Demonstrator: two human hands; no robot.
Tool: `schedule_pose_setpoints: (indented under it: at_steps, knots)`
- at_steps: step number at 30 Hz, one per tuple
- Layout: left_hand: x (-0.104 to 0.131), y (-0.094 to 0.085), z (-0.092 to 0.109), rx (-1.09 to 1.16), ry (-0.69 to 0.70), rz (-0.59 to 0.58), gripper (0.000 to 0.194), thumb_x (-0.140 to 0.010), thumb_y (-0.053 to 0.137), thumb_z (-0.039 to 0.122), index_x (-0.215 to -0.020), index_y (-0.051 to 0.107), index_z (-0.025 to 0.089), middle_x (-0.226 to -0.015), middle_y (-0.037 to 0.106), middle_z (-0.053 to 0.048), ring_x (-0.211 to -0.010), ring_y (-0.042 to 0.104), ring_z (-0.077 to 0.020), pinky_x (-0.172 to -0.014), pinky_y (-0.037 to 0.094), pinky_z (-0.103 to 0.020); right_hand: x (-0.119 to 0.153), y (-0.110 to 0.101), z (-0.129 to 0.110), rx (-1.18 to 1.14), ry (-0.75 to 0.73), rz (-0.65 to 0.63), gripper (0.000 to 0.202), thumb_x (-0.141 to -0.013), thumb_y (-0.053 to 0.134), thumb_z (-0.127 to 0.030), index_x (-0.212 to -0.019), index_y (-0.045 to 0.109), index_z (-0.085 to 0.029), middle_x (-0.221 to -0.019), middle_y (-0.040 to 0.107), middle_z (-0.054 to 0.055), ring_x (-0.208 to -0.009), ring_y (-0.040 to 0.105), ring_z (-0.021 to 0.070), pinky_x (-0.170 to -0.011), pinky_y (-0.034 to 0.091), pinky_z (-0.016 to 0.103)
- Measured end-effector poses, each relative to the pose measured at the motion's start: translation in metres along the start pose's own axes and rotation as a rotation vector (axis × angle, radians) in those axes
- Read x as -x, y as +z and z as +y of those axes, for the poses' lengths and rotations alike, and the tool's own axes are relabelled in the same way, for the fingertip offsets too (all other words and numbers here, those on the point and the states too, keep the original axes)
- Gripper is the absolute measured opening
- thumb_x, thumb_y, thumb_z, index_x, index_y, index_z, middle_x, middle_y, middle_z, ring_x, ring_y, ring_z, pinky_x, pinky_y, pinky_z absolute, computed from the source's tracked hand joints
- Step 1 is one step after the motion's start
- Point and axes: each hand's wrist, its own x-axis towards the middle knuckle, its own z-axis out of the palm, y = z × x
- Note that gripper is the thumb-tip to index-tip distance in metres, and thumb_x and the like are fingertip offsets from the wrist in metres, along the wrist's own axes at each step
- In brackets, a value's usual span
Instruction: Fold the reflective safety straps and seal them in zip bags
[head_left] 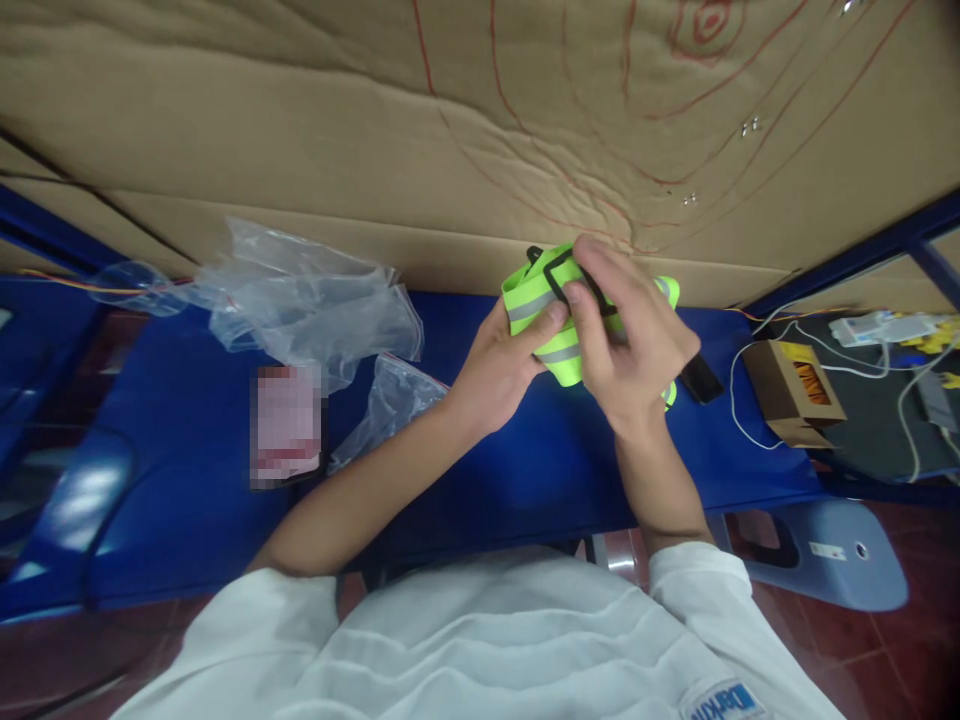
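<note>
A bright yellow-green reflective band (568, 373) with silver stripes and a black buckle or loop is held up over the blue table. My left hand (501, 368) is closed round its left side, thumb pressed on the front. From the right, my right hand (637, 330) pinches the black part between thumb and fingers and hides some of the band. More of the same yellow-green material shows behind my right hand. A dark, flat object (702, 378) lies just right of that hand; its kind is unclear.
Clear plastic bags (300, 295) lie on the blue table (570, 450) at the left, near a blurred-out flat object (289, 425). At the right are an open cardboard box (795, 395) and white cables (739, 405). A cardboard wall (300, 130) stands behind.
</note>
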Motion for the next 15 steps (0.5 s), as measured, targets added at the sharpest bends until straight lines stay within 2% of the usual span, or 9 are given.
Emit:
schedule_pose_setpoints:
  at_steps: [2,5,10,13,15]
  knots:
    - [0.002,0.001,0.004,-0.008,-0.043,0.028,0.04,-0.083,0.088,0.037,-0.117,0.07,0.026,-0.12,0.076,-0.001,-0.116,0.072,-0.0237,-0.092,0.061,-0.032,0.0,0.004,0.005,-0.068,-0.049,0.005,0.03,-0.104,0.064,-0.035,-0.132,0.074,-0.032,-0.135,0.073,0.003,-0.135,0.066,0.0304,-0.122,0.051,0.051]
    - [0.006,0.003,0.011,-0.027,-0.088,0.08,0.039,-0.083,0.087,0.035,-0.117,0.07,0.026,-0.118,0.077,-0.001,-0.115,0.073,-0.0246,-0.086,0.062,-0.031,0.001,0.01,0.007,-0.076,-0.066,0.025,0.029,-0.103,0.066,-0.039,-0.128,0.076,-0.028,-0.131,0.075,0.005,-0.132,0.068,0.0311,-0.12,0.054,0.048]
    - [0.007,0.003,0.012,-0.015,-0.082,0.043,0.044,-0.084,0.087,0.038,-0.122,0.069,0.027,-0.127,0.075,-0.003,-0.12,0.072,-0.0274,-0.095,0.062,-0.036,-0.001,0.011,-0.007,-0.135,0.025,0.18,0.033,-0.109,0.053,-0.038,-0.139,0.063,-0.031,-0.136,0.072,0.005,-0.127,0.071,0.0265,-0.114,0.058,0.046]
    - [0.003,0.0,0.007,-0.03,-0.097,0.042,0.047,-0.084,0.087,0.042,-0.124,0.068,0.026,-0.128,0.074,-0.004,-0.119,0.072,-0.0286,-0.093,0.062,-0.037,-0.005,0.012,-0.007,-0.15,0.114,0.173,0.036,-0.102,0.066,-0.045,-0.135,0.065,-0.028,-0.141,0.069,0.007,-0.133,0.066,0.0287,-0.112,0.058,0.045]
    - [-0.001,-0.003,0.003,-0.064,-0.021,0.079,0.049,-0.082,0.088,0.042,-0.124,0.067,0.026,-0.128,0.074,-0.004,-0.121,0.071,-0.0281,-0.096,0.061,-0.037,-0.007,0.014,-0.002,-0.124,0.135,0.128,0.044,-0.097,0.072,-0.049,-0.133,0.067,-0.025,-0.142,0.068,0.009,-0.135,0.064,0.031,-0.115,0.056,0.048]
